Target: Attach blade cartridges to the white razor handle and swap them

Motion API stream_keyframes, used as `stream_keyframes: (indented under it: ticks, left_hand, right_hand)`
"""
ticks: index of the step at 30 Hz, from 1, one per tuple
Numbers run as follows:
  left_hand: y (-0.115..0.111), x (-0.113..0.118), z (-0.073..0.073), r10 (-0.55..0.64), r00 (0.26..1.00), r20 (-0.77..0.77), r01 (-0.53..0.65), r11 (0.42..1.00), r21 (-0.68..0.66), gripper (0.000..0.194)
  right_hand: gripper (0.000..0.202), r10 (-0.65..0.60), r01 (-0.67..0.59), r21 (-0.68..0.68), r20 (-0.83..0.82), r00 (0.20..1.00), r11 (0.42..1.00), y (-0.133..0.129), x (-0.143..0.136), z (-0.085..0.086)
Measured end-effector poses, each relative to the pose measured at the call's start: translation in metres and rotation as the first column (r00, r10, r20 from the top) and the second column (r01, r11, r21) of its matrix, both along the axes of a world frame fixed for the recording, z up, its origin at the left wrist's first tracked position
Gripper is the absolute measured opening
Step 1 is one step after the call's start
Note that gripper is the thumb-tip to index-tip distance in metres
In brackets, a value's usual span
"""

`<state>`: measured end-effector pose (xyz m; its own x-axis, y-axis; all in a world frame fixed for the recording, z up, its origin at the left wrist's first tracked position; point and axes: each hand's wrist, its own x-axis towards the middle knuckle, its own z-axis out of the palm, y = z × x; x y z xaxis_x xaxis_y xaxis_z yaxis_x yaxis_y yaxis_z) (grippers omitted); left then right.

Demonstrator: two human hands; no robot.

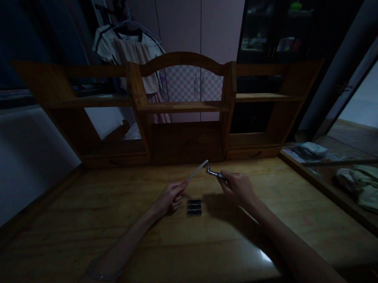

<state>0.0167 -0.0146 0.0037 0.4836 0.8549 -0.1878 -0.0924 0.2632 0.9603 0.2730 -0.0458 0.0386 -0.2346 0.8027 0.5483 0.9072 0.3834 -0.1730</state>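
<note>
My left hand (173,197) is closed around a slim, pale stick (196,171) that looks like a toothbrush, its thicker whitish end pointing up and right. In my closed right hand (238,186) is a shiny metal tool (215,173) with a dark handle and a bent head; its exact kind is unclear in the dim light. The tool's head sits just below and right of the stick's tip, very close to it; whether they touch I cannot tell. Below and between both hands, several small black pieces (194,207) lie in a short stack of rows on the wooden tabletop (135,241).
A wooden shelf unit (185,107) with low drawers stands along the desk's far edge. Light folded cloth (376,189) lies on a lower surface to the right. White wall (11,155) borders the left side. Behind hang clothes (132,53) before pink cabinets.
</note>
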Motion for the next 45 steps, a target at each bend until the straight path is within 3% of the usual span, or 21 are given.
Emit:
stream_keyframes:
  ticks: [4,9,15,17,20,23,27,30,34,37,41,45]
  left_hand:
    - [0.000,0.001,-0.002,-0.001,1.000,-0.008,0.001,1.000,0.001,0.047]
    - [0.001,0.002,-0.004,0.031,0.994,-0.100,-0.028,0.999,0.029,0.048]
    - [-0.003,0.003,0.003,0.060,0.997,0.041,-0.064,0.993,0.100,0.046]
    - [-0.004,0.003,0.003,0.006,0.999,0.045,-0.010,0.997,0.081,0.046]
    - [-0.003,0.003,0.003,-0.033,0.998,0.053,0.030,0.998,0.052,0.047]
    - [-0.003,0.002,0.003,0.004,0.997,0.082,-0.010,0.997,0.078,0.048]
    - [-0.005,0.003,0.005,0.016,0.995,0.097,-0.027,0.992,0.123,0.047]
    - [-0.004,0.004,0.005,0.014,0.998,0.063,-0.022,0.991,0.129,0.046]
    - [-0.004,0.003,0.004,0.105,0.991,0.079,-0.118,0.975,0.187,0.046]
    - [-0.008,0.004,0.006,0.125,0.989,0.079,-0.143,0.947,0.288,0.044]
    - [-0.011,0.005,0.009,0.131,0.987,-0.092,-0.081,0.903,0.421,0.042]
    - [-0.011,0.004,0.015,0.241,0.950,-0.200,-0.110,0.854,0.508,0.041]
  right_hand:
    - [0.017,0.006,-0.007,-0.004,-0.049,0.999,1.000,-0.001,-0.003,0.001]
    - [0.027,0.020,-0.017,0.015,-0.302,0.953,1.000,-0.001,0.000,0.005]
    - [0.027,0.067,-0.133,-0.148,-0.383,0.921,0.980,0.002,-0.003,0.003]
    - [0.029,0.114,-0.230,-0.190,-0.479,0.870,0.955,0.002,-0.005,0.003]
    - [0.031,0.143,-0.374,-0.210,-0.675,0.724,0.903,0.002,-0.008,0.005]
    - [0.029,0.069,-0.472,-0.249,-0.827,0.558,0.846,0.003,-0.008,0.006]
    - [0.028,-0.013,-0.560,-0.313,-0.880,0.474,0.768,0.005,-0.011,0.004]
    - [0.029,-0.068,-0.664,-0.336,-0.916,0.396,0.668,0.005,-0.013,0.004]
    - [0.028,-0.192,-0.840,-0.309,-0.950,0.248,0.445,0.004,-0.012,0.005]
    - [0.030,-0.249,-0.912,-0.271,-0.948,0.198,0.308,0.004,-0.009,0.005]
    - [0.028,-0.339,-0.967,-0.205,-0.930,0.144,0.150,0.005,-0.008,0.003]
    - [0.023,-0.414,-0.995,-0.098,-0.906,0.086,0.008,0.002,-0.009,0.006]
